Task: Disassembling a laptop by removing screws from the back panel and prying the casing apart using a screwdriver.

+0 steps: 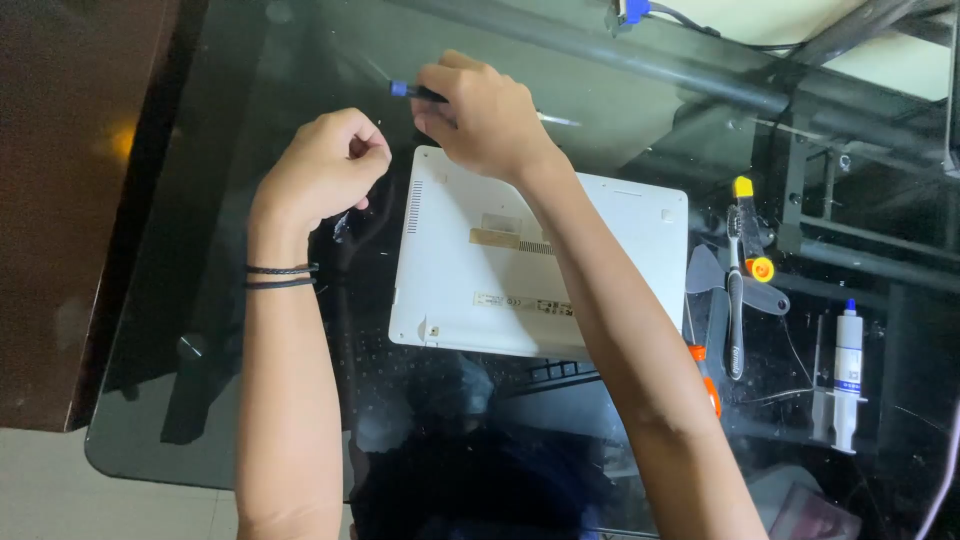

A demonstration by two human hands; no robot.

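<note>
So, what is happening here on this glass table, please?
A person works over a white laptop that lies bottom side up on a dark glass table. The right hand holds a thin screwdriver with a blue tip near the laptop's far left corner. The left hand is closed in a loose fist beside it, off the laptop. To the right lie a toothbrush and a white syringe.

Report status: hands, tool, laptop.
Right hand grips blue-tipped screwdriver above the white laptop's far left corner. Left hand closed, beside the laptop, on glass table. Toothbrush, syringe lie clear on the right.
</note>
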